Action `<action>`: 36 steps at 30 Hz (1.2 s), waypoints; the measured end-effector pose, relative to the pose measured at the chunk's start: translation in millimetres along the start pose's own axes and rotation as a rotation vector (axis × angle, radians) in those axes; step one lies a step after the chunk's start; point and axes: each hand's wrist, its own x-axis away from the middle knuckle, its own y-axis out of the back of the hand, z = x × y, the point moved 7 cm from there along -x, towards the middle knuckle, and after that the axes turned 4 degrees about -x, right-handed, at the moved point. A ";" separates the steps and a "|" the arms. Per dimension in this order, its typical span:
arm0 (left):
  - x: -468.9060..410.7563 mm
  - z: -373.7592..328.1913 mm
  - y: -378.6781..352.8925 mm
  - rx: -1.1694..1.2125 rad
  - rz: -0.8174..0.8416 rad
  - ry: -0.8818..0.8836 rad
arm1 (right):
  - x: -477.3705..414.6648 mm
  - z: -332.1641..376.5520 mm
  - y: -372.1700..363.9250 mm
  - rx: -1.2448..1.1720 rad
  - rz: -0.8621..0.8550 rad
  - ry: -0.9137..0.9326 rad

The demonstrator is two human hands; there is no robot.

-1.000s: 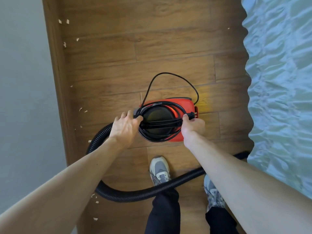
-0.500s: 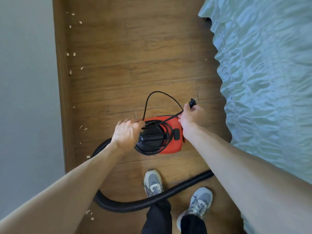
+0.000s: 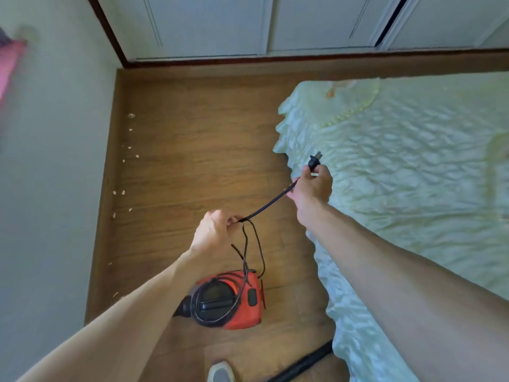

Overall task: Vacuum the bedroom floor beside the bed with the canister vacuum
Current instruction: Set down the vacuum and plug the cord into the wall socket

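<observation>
One thin black cord (image 3: pixel 271 202) is being gripped mid-frame by left hand (image 3: pixel 213 232) and right hand (image 3: pixel 312 188): unwinding; plugging in probably next.

Floor strip (image 3: pixel 198 150) free between wall (image 3: pixel 55 175) and bed (image 3: pixel 399 175), vacuum (image 3: pixel 243 317) and taut cord (image 3: pixel 271 202) crossing near end
</observation>
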 end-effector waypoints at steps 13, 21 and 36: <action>-2.0 -249.1 123.1 -0.012 -0.126 -0.151 | 33.7 285.5 107.4 -0.146 0.018 0.398; 30.8 -415.9 176.4 0.038 -0.185 -0.324 | 85.2 439.8 229.3 -0.129 -0.025 0.681; 131.5 -683.1 191.3 0.150 -0.156 -0.713 | 148.2 594.4 467.6 -0.034 -0.336 0.972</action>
